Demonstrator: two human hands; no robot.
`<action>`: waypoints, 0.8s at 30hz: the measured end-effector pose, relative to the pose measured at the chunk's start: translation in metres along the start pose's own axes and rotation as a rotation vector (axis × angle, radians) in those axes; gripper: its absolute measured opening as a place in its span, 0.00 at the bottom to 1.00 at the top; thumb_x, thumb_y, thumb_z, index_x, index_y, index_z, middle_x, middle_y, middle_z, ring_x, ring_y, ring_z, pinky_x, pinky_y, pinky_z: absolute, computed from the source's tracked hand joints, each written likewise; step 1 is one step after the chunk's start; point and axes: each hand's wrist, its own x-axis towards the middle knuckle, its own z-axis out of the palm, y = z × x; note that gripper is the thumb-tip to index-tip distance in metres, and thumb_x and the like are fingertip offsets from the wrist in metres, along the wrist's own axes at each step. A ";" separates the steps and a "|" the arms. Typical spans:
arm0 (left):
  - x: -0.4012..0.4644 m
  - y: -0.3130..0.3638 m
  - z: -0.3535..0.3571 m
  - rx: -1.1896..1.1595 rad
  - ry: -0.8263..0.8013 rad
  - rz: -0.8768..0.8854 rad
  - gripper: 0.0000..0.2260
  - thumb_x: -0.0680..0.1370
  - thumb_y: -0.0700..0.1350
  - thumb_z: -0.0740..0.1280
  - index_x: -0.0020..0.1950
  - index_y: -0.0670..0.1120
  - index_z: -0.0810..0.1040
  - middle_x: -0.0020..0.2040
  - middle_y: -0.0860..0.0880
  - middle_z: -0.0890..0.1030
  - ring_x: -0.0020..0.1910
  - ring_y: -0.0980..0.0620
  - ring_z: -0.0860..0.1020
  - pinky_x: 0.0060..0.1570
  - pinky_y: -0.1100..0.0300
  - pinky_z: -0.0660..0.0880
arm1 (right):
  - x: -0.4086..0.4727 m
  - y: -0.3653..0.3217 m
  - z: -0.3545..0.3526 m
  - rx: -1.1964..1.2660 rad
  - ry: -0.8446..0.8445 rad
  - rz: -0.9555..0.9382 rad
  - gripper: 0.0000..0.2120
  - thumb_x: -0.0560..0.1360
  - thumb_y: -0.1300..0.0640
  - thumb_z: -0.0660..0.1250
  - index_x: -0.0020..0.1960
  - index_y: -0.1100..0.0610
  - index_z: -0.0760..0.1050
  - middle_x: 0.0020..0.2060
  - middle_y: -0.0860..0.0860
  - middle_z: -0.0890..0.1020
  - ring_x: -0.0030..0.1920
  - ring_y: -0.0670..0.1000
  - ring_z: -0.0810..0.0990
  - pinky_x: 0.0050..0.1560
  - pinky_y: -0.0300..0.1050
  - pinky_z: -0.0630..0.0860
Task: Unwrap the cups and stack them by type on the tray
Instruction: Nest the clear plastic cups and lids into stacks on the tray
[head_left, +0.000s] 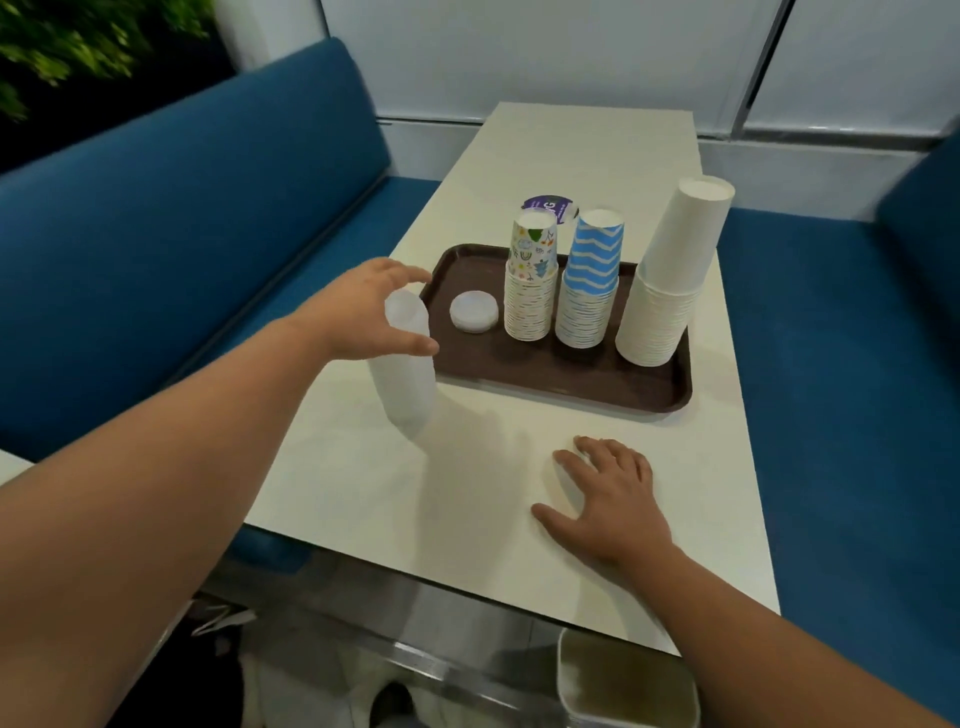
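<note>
1. A brown tray (571, 387) lies on a pale table (597, 145) at the centre of the frame, with blue bench seating (156, 208) on either side.
2. Three upside-down stacks stand on the tray in a row: a floral-print cup stack (531, 283) at centre, a blue-and-white striped cup stack (589, 283) just to its right, and a taller plain white cup stack (670, 275) at the right end, leaning to the right at its top.
3. A short stack of small translucent cups (474, 312) sits on the tray's left part, just left of the floral stack.
4. A purple-and-white round item (553, 205) shows behind the floral stack; what it is cannot be told.
5. The left hand (358, 312), at centre left, has its fingers and thumb curled around the top of a long translucent cup stack (402, 369), which curves down to the table beside the tray's left edge. Motion blur softens it, so whether a wrapper covers it is unclear.
6. The right hand (608, 499), lower right of centre, rests palm-down on the table with fingers spread and straight, holding nothing.
7. A pale bin (623, 686) sits at the bottom edge, below the table.
</note>
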 end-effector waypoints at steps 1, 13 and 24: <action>0.002 -0.003 0.003 0.013 -0.020 0.013 0.37 0.67 0.61 0.75 0.73 0.61 0.65 0.73 0.54 0.64 0.71 0.51 0.64 0.67 0.52 0.65 | 0.000 0.000 0.001 -0.004 0.009 0.001 0.36 0.70 0.26 0.55 0.73 0.41 0.66 0.76 0.45 0.63 0.76 0.51 0.55 0.77 0.54 0.46; 0.010 0.009 0.034 0.115 -0.046 0.320 0.31 0.72 0.57 0.72 0.73 0.59 0.65 0.73 0.53 0.65 0.69 0.47 0.65 0.66 0.50 0.67 | 0.010 -0.033 0.015 -0.027 0.162 0.252 0.36 0.70 0.27 0.50 0.70 0.46 0.70 0.71 0.46 0.71 0.71 0.52 0.64 0.75 0.53 0.56; 0.028 0.065 0.053 0.120 -0.122 0.534 0.32 0.73 0.58 0.70 0.75 0.57 0.62 0.72 0.50 0.65 0.69 0.45 0.64 0.66 0.48 0.67 | 0.010 -0.057 0.026 -0.019 0.147 0.406 0.43 0.68 0.25 0.45 0.75 0.47 0.65 0.77 0.47 0.63 0.79 0.53 0.54 0.78 0.53 0.46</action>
